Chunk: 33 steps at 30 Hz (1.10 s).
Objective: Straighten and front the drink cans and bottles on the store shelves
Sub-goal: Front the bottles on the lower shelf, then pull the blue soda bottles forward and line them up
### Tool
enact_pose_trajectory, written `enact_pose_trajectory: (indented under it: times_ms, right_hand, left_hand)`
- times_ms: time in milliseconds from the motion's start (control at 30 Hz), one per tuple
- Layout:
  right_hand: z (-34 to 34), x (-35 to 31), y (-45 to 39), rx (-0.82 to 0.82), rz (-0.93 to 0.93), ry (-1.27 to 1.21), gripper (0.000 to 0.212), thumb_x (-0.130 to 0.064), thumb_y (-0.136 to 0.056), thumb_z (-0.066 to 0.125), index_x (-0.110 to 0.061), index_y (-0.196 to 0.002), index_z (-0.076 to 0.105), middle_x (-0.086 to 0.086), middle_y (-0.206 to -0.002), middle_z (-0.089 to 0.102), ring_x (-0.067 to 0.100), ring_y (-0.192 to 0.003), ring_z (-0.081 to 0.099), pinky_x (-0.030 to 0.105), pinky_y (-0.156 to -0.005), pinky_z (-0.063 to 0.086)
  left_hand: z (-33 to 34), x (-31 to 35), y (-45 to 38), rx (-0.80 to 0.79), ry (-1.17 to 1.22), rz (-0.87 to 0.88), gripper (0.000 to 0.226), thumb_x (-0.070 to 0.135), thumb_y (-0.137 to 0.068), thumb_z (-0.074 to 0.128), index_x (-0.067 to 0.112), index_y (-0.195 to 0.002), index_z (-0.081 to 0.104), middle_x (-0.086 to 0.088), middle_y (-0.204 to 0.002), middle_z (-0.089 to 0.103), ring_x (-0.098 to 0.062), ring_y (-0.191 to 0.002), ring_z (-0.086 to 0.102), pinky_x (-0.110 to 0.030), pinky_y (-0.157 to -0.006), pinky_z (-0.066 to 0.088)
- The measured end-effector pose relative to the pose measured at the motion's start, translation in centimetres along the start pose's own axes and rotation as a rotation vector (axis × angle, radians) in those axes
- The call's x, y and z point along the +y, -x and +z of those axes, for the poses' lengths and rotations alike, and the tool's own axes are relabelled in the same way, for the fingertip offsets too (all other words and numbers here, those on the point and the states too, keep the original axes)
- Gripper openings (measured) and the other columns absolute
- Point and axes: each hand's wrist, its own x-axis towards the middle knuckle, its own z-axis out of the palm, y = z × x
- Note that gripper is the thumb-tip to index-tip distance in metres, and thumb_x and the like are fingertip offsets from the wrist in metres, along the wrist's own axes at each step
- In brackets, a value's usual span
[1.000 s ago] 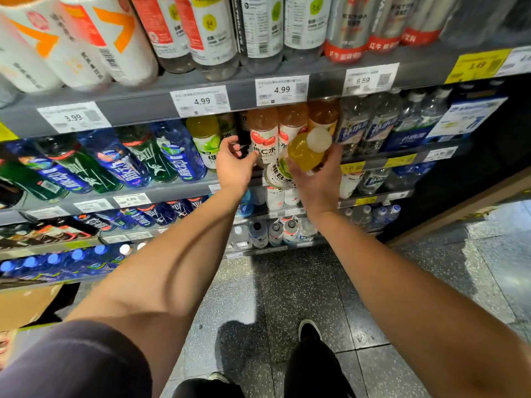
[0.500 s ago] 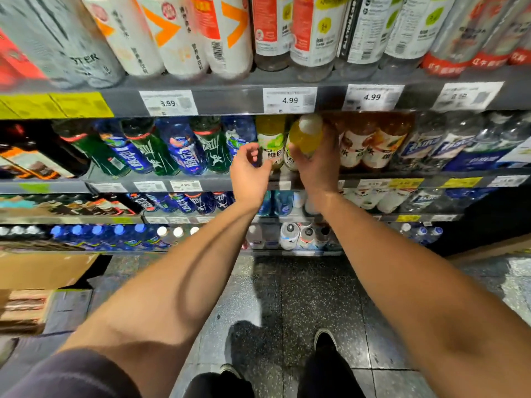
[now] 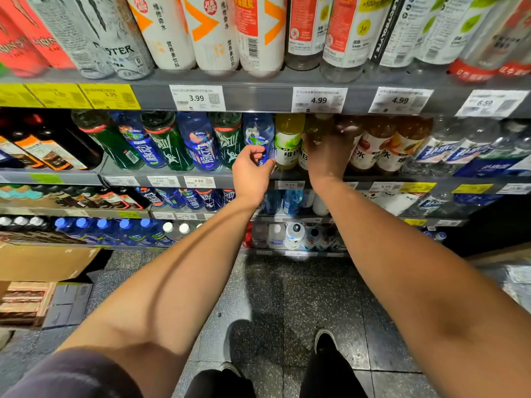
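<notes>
Yellow-green bottle [image 3: 315, 139] is standing on the second shelf [image 3: 161, 174] under the 4.99 tag [image 3: 318, 99], right hand [image 3: 327, 156] gripping it; left hand [image 3: 253, 170] is pinching a blue bottle [image 3: 258, 135] alongside.

White and yellow price tags [image 3: 197, 97] line the shelf edges. At eight o'clock, a flattened cardboard box [image 3: 43, 261] lies beside stacked cartons [image 3: 24, 303] on the dark speckled floor tiles [image 3: 287, 297].
</notes>
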Motion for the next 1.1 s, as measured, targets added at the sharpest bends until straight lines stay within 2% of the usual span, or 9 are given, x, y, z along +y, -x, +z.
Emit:
enact_pose_trajectory:
  times_ms: [100, 167, 300, 400, 500, 667, 800, 867, 1100]
  right_hand:
    - [-0.4, -0.2, 0.5, -0.041, 0.052, -0.077, 0.056, -0.047, -0.097, 0.046, 0.003, -0.118, 0.060, 0.023, -0.122, 0.059, 0.038, -0.120, 0.050, 0.039, -0.106, 0.035]
    - [-1.0, -0.6, 1.1, -0.075, 0.158, -0.250, 0.054, -0.035, -0.094, 0.058, 0.004, -0.129, 0.048, 0.023, -0.134, 0.049, 0.036, -0.126, 0.046, 0.034, -0.105, 0.036]
    - [-1.7, -2.1, 3.7, -0.078, 0.263, -0.322, 0.080, -0.026, -0.090, 0.069, -0.004, -0.152, 0.023, 0.019, -0.151, 0.032, 0.031, -0.140, 0.034, 0.034, -0.111, 0.032]
    - [-1.7, -4.5, 6.0, -0.041, 0.250, -0.325, 0.070, -0.028, -0.088, 0.071, -0.005, -0.144, 0.037, 0.022, -0.147, 0.037, 0.034, -0.136, 0.038, 0.042, -0.112, 0.038]
    - [-1.4, -6.8, 7.3, -0.026, 0.199, -0.373, 0.058, -0.032, -0.084, 0.074, -0.004, -0.128, 0.049, 0.019, -0.130, 0.049, 0.034, -0.119, 0.050, 0.045, -0.094, 0.049]
    - [-0.5, -9.5, 6.8, -0.139, 0.216, -0.484, 0.067, -0.039, -0.082, 0.076, -0.009, -0.134, 0.048, 0.015, -0.131, 0.050, 0.031, -0.121, 0.050, 0.039, -0.098, 0.044]
    - [0.8, -10.2, 5.7, -0.134, 0.260, -0.550, 0.074, -0.038, -0.078, 0.079, -0.008, -0.137, 0.047, 0.017, -0.132, 0.051, 0.033, -0.123, 0.049, 0.035, -0.095, 0.041]
    - [1.4, -10.0, 5.4, -0.115, 0.243, -0.583, 0.076, -0.036, -0.077, 0.080, -0.006, -0.138, 0.046, 0.018, -0.134, 0.049, 0.034, -0.124, 0.049, 0.036, -0.094, 0.043]
    - [2.8, -10.5, 4.6, -0.097, 0.160, -0.489, 0.086, -0.044, -0.076, 0.079, -0.003, -0.142, 0.041, 0.019, -0.138, 0.048, 0.035, -0.125, 0.049, 0.038, -0.090, 0.046]
  left_hand:
    - [-1.3, -0.2, 0.0, -0.041, -0.019, -0.012, 0.029, 0.010, -0.080, 0.079, 0.007, -0.106, 0.066, 0.000, -0.092, 0.064, -0.014, -0.088, 0.060, -0.031, -0.086, 0.052]
    - [-2.4, -0.2, 0.1, -0.053, -0.012, -0.022, 0.030, 0.010, -0.080, 0.078, 0.007, -0.107, 0.066, 0.000, -0.094, 0.064, -0.014, -0.089, 0.060, -0.029, -0.086, 0.051]
    - [-4.5, -0.1, 0.2, -0.060, -0.003, -0.044, 0.028, 0.012, -0.080, 0.080, 0.014, -0.102, 0.064, 0.002, -0.093, 0.063, -0.012, -0.086, 0.058, -0.024, -0.082, 0.048]
    - [-6.2, -0.2, 0.4, -0.073, -0.005, -0.025, 0.030, 0.013, -0.079, 0.081, 0.017, -0.100, 0.061, 0.006, -0.088, 0.060, -0.009, -0.081, 0.055, -0.017, -0.076, 0.045]
    - [-7.7, -0.1, 0.3, -0.075, -0.017, -0.014, 0.031, 0.010, -0.079, 0.080, 0.013, -0.103, 0.061, 0.008, -0.087, 0.059, -0.005, -0.077, 0.053, -0.005, -0.067, 0.040]
    - [-8.6, -0.5, -0.7, -0.026, -0.038, -0.031, 0.042, 0.008, -0.080, 0.078, 0.008, -0.117, 0.058, 0.002, -0.097, 0.060, -0.009, -0.087, 0.055, -0.009, -0.076, 0.041]
    - [-8.4, -0.6, -1.9, 0.020, -0.056, -0.059, 0.056, 0.010, -0.082, 0.078, 0.007, -0.132, 0.053, -0.007, -0.125, 0.062, -0.017, -0.108, 0.058, -0.017, -0.096, 0.040]
    - [-8.2, -0.5, -2.2, 0.016, -0.063, -0.077, 0.060, 0.011, -0.082, 0.078, 0.008, -0.136, 0.051, -0.007, -0.130, 0.061, -0.019, -0.115, 0.058, -0.024, -0.103, 0.041]
    - [-7.3, -0.5, -3.8, 0.001, -0.089, -0.072, 0.072, 0.013, -0.082, 0.078, 0.005, -0.144, 0.043, -0.011, -0.137, 0.058, -0.020, -0.127, 0.053, -0.025, -0.108, 0.037]
